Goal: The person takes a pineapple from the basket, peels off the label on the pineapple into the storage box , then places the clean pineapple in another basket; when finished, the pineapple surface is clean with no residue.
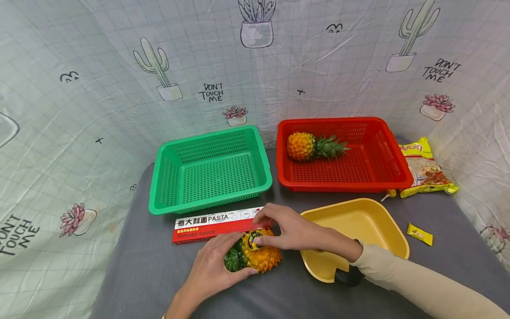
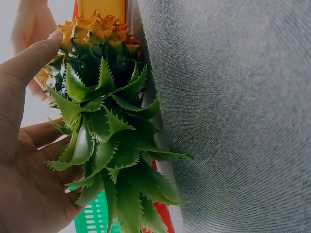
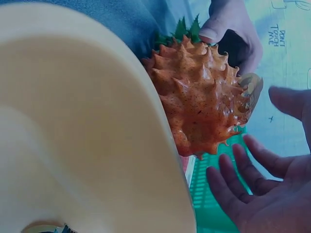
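Note:
A pineapple (image 1: pixel 263 257) lies on the grey cloth with its leafy crown (image 2: pixel 107 136) toward the left. My left hand (image 1: pixel 215 261) holds it where crown and body meet, thumb on the near side. On top of the fruit is a round black and yellow label (image 1: pixel 254 239); in the right wrist view, the label (image 3: pixel 252 94) stands partly off the spiky skin. My right hand (image 1: pixel 292 230) is over the fruit, thumb at the label. The right wrist view shows the right hand (image 3: pixel 272 174) with spread, slightly bent fingers, gripping nothing.
Behind are a green basket (image 1: pixel 159 177) and a red basket (image 1: pixel 382 177) with another pineapple (image 1: pixel 301 146). A pasta box (image 1: pixel 195 228) touches the work area. Right stand a yellow tub (image 1: pixel 370 217), a small yellow packet (image 1: pixel 420 234) and a food bag (image 1: pixel 428 175).

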Demonstrator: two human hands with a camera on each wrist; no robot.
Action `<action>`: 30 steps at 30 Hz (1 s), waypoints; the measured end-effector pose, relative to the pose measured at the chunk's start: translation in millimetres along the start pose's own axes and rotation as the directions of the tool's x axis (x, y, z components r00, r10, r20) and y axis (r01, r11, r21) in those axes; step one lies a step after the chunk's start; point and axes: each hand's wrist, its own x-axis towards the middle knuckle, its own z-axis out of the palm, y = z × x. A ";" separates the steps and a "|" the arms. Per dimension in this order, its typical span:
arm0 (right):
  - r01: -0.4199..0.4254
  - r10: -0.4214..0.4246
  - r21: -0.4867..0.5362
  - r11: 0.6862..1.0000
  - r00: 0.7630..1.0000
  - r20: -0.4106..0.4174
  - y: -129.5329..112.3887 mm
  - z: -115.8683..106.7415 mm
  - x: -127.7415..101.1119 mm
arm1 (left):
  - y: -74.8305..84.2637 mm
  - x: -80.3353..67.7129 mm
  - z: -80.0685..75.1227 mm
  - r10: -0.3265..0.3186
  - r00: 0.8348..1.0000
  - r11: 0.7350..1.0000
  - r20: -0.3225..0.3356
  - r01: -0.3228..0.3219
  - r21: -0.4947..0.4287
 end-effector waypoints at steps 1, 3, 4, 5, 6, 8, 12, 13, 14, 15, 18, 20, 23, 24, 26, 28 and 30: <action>-0.001 0.001 0.008 1.000 1.000 -0.013 -0.2 -0.8 0.4 | 0.1 0.0 0.0 -0.002 1.000 1.000 0.002 0.002 0.003; 0.001 0.000 0.023 1.000 0.999 -0.033 -0.9 -2.2 1.2 | 0.3 0.2 0.2 -0.006 1.000 1.000 0.004 0.006 0.006; 0.004 -0.002 0.030 1.000 0.999 -0.039 -1.2 -2.7 1.6 | 0.4 0.3 0.2 -0.007 1.000 1.000 0.005 0.007 0.007; 0.008 -0.006 0.034 0.999 0.999 -0.043 -1.3 -3.0 2.0 | 0.4 0.4 0.2 -0.009 1.000 1.000 0.007 0.009 0.006; 0.014 -0.012 0.040 0.999 0.999 -0.042 -1.5 -3.1 2.4 | 0.5 0.4 0.2 -0.010 1.000 1.000 0.008 0.010 0.005; 0.021 -0.020 0.043 0.999 0.999 -0.036 -2.0 -3.0 3.3 | 0.5 0.4 0.2 -0.012 1.000 1.000 0.006 0.012 0.004; 0.032 -0.031 0.045 0.998 0.999 -0.023 -1.9 -2.0 5.2 | 0.7 0.3 0.1 -0.014 1.000 1.000 0.005 0.014 0.001; 0.032 -0.031 0.044 0.999 0.999 -0.022 -1.8 -1.7 5.6 | 0.7 0.4 0.0 -0.014 1.000 1.000 0.005 0.014 0.000; 0.033 -0.032 0.045 0.998 0.999 -0.020 -1.3 -1.3 6.0 | 0.8 0.4 -0.1 -0.014 1.000 1.000 0.006 0.014 0.000; 0.032 -0.031 0.047 0.998 0.999 -0.016 -1.3 -1.0 6.5 | 0.9 0.3 -0.2 -0.015 1.000 1.000 0.006 0.014 0.001; 0.023 -0.023 0.048 0.999 1.000 -0.006 -1.1 -0.2 7.8 | 0.9 0.0 0.1 -0.016 1.000 1.000 0.008 0.015 0.004; 0.019 -0.019 0.045 0.999 1.000 0.002 -1.4 0.0 8.5 | 1.0 -0.1 0.5 -0.015 1.000 1.000 0.005 0.015 0.006; 0.006 -0.006 0.034 0.999 1.000 0.014 -1.3 0.3 8.8 | 1.0 -0.4 0.9 -0.014 1.000 1.000 0.002 0.014 0.009; 0.002 -0.002 0.030 1.000 1.000 0.019 -0.9 0.4 8.8 | 0.9 -0.5 1.0 -0.013 1.000 1.000 0.002 0.013 0.010; -0.007 0.007 0.022 1.000 1.000 0.026 -0.9 0.2 8.8 | 0.8 -0.6 1.1 -0.012 1.000 1.000 0.001 0.012 0.011; -0.014 0.013 0.016 1.000 0.999 0.029 -0.9 0.1 8.8 | 0.7 -0.7 1.1 -0.011 1.000 1.000 0.002 0.011 0.010; -0.014 0.014 0.013 1.000 0.999 0.029 -1.1 0.0 9.2 | 0.6 -0.7 0.9 -0.013 1.000 1.000 0.001 0.013 0.006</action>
